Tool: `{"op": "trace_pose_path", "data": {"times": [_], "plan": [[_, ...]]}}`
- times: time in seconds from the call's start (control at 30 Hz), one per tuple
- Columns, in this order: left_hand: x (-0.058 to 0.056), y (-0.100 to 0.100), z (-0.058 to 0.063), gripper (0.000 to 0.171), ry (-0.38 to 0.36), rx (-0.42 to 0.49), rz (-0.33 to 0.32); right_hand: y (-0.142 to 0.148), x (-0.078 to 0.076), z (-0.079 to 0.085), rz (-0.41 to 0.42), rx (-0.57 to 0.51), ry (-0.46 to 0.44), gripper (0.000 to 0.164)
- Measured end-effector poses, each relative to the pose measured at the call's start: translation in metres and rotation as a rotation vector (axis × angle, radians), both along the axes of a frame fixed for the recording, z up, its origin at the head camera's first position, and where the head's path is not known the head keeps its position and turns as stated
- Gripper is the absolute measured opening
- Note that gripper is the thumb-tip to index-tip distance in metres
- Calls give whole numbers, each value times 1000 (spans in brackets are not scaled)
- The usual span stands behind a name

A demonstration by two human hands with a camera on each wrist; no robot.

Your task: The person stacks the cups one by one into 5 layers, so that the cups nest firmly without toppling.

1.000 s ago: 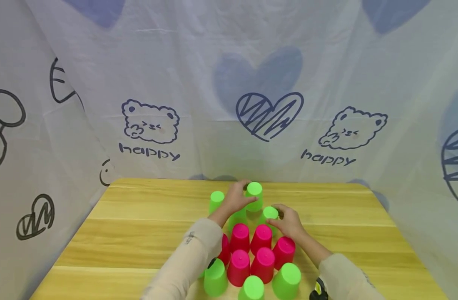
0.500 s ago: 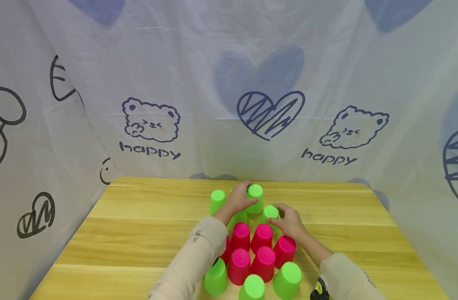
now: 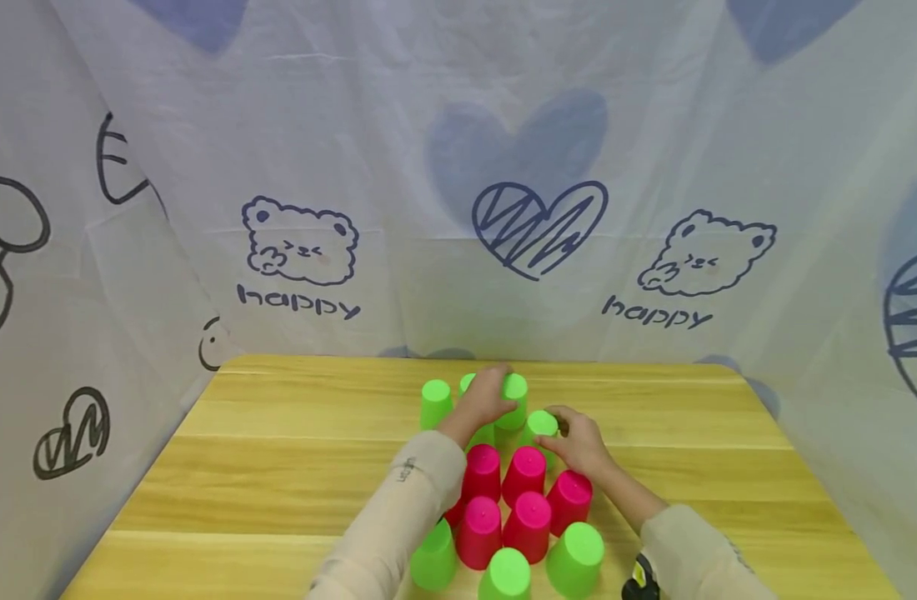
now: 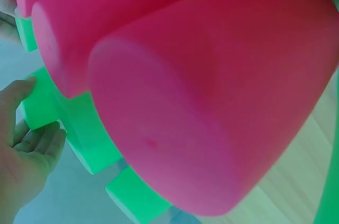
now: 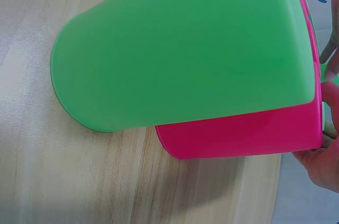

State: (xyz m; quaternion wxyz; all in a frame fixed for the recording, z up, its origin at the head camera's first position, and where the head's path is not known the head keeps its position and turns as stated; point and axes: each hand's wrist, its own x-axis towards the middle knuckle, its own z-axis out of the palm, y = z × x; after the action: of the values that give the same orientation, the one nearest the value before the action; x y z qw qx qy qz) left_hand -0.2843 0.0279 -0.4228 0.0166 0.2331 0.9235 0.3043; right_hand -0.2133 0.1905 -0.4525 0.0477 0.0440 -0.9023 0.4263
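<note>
My left hand [image 3: 484, 402] grips an upside-down green cup [image 3: 514, 400] at the back of the group, thumb along its near side. In the left wrist view that hand [image 4: 24, 160] has thumb and fingers around a green cup [image 4: 39, 105]. My right hand [image 3: 583, 443] holds another upturned green cup [image 3: 542, 427], just nearer and to the right. Right behind my left hand and wrist, more green cups are partly hidden. Several upturned pink cups [image 3: 528, 525] stand close together in front of both hands. The right wrist view shows part of my right hand [image 5: 320, 166] behind the cups.
Nearer green cups [image 3: 575, 560] line the front of the group, one partly behind my left sleeve [image 3: 398, 508]. Another green cup [image 3: 436, 404] stands at the back left. The wooden table [image 3: 278, 433] meets a printed cloth [image 3: 421, 275] at its rear edge.
My left hand and the back green cup have shifted slightly nearer and to the right, towards the right hand's cup. My right hand has stayed in place.
</note>
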Motion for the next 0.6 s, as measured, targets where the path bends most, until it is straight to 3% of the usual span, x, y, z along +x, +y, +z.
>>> {"op": "trace_pose_path", "data": {"times": [0.17, 0.37, 0.5, 0.6], "plan": [[-1, 2, 0, 50, 58, -154, 17, 1, 0, -1, 3, -7, 1, 40], [-3, 6, 2, 43, 165, -419, 22, 1, -2, -2, -1, -7, 15, 39], [-3, 9, 3, 42, 155, -542, 32, 1, -2, -5, 4, -11, 17, 39], [-2, 10, 4, 41, 143, -571, 42, 2, -2, -6, 1, -18, 15, 39]]}}
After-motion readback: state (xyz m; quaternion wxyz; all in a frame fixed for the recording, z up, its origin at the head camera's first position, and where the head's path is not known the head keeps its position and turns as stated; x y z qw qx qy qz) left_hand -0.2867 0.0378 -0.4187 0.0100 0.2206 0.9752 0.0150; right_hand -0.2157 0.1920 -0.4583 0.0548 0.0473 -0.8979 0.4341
